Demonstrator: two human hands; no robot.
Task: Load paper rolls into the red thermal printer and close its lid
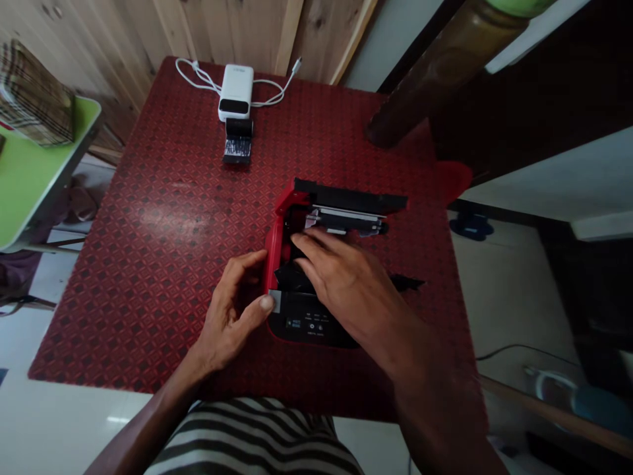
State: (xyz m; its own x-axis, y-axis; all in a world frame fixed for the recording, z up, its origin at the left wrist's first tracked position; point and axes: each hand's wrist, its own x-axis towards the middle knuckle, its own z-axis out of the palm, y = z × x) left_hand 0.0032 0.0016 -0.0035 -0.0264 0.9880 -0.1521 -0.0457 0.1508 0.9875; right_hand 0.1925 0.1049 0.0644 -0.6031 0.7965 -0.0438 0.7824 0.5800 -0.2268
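Note:
A compact red-and-black printer (309, 323) stands on the table with its black lid (349, 196) raised at the far side. Its control panel faces me. My left hand (232, 310) is at the printer's red left side, with the thumb on a small grey tab (274, 301). My right hand (346, 284) reaches over the open body, its fingers down among dark parts inside. That hand hides much of the interior, so I cannot tell whether it grips anything. A metal roller assembly (343, 221) shows below the lid.
The red patterned table (148, 277) also holds a white power bank (236, 92) with a white cable and a small black object (238, 140). A green table (30, 175) with a plaid item stands left. A dark post (445, 69) crosses the upper right.

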